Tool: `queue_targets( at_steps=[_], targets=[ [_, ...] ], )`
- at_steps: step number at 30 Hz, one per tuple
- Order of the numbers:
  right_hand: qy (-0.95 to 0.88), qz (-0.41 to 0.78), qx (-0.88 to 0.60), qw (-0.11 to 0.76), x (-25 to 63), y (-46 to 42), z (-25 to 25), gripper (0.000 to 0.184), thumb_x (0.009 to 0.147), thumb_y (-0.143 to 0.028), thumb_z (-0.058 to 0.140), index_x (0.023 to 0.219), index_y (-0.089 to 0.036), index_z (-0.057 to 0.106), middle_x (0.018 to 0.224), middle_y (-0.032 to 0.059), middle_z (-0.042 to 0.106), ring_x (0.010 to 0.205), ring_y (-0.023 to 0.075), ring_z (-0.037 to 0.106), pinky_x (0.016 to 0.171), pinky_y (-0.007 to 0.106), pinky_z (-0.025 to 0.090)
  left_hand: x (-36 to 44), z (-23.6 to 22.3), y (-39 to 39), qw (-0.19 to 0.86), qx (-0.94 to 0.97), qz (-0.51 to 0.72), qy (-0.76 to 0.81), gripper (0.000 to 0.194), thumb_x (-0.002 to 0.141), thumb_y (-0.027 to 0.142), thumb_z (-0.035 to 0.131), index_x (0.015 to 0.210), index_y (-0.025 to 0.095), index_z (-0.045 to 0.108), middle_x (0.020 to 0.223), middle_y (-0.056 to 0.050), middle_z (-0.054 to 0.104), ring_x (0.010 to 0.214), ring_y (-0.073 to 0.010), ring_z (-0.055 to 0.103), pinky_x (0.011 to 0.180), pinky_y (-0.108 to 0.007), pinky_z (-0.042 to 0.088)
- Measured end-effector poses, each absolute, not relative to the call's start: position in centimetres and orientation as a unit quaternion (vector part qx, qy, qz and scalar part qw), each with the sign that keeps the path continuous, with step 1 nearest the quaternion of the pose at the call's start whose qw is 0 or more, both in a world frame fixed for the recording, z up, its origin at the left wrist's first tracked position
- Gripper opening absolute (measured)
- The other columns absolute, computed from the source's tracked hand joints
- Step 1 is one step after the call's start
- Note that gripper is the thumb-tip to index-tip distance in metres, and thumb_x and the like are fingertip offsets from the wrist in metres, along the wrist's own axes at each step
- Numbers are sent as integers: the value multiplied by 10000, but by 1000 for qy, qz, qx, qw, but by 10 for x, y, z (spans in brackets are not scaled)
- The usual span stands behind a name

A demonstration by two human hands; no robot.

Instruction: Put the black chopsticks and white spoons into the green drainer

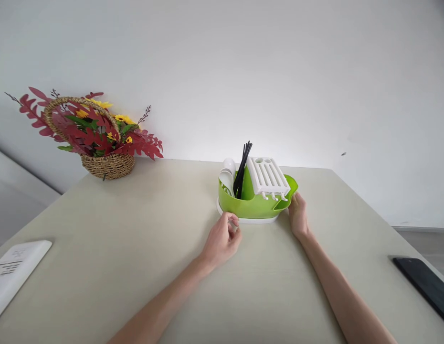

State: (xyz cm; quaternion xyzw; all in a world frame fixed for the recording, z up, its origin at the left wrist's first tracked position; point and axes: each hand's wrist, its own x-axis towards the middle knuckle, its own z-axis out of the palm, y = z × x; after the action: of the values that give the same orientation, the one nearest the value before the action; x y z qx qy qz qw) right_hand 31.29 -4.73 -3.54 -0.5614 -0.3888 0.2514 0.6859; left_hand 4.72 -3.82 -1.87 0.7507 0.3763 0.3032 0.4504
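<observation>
A green utensil holder (248, 208) stands on a white base tray (259, 220) at the far middle of the table. In its left part are white spoons (227, 177) and several black chopsticks (242, 169). A white slotted rack (267, 174) with small hooks along its front sits on top. My left hand (222, 239) is at the holder's front left, fingers loosely curled beside the tray's edge, thumb apart, nothing seen in it. At the right end, my right hand (298, 215) grips the holder below its flared rim; its fingertips are partly hidden.
On the table (164, 210), a woven basket (108, 166) of red leaves and yellow flowers stands at the back left. A white box-like object (19, 267) with printed text lies at the left edge, a dark phone (424, 284) at the right. A white wall (222, 76) rises behind.
</observation>
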Motion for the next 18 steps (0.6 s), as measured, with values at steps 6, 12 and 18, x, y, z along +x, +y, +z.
queue_targets(
  at_steps=[6, 12, 18],
  targets=[
    [-387, 292, -544, 685, 319, -47, -47, 564, 968, -660, 456, 1279, -272, 724, 1270, 29, 748, 1306, 272, 615, 1174, 454, 413, 47, -17, -38, 462, 737, 312, 382, 143, 928, 268, 572, 1035, 232, 484, 796, 42, 586, 623, -130, 555, 655, -289, 431],
    [-435, 294, -536, 661, 320, -50, -47, 472, 970, -583, 562, 1289, -276, 724, 1371, 26, 710, 1400, 263, 552, 1240, 461, 348, 47, -18, -37, 472, 722, 319, 393, 151, 935, 294, 577, 1037, 234, 484, 765, 51, 577, 601, -125, 543, 638, -279, 438],
    [-463, 294, -534, 644, 319, -53, -42, 455, 973, -573, 576, 1298, -287, 717, 1335, 23, 729, 1415, 274, 535, 1261, 487, 320, 47, -19, -34, 462, 702, 351, 413, 139, 869, 265, 606, 984, 236, 535, 708, 55, 586, 565, -122, 543, 581, -252, 426]
  ],
)
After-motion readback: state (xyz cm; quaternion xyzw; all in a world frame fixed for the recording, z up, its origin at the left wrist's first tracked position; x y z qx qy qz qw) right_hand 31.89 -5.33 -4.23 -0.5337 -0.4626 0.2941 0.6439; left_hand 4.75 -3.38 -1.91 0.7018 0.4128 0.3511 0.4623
